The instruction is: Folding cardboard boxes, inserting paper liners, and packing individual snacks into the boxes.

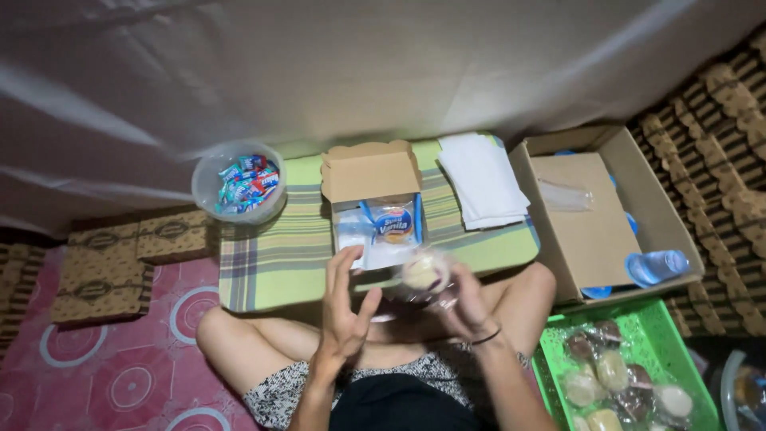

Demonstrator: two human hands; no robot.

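Green plaid cloth (271,255), green basket (654,335)

There is one view, from a camera on the person's head, looking steeply down and forward over the crossed legs to a low table (263,271) and the pale sheet behind it. It sits close: the left hand (345,307) and right hand (463,299) fill the lower middle, blurred, with the open box (371,172) just beyond. The frame reaches a candy bowl (209,191) on the left and a green basket (638,323) at the lower right.
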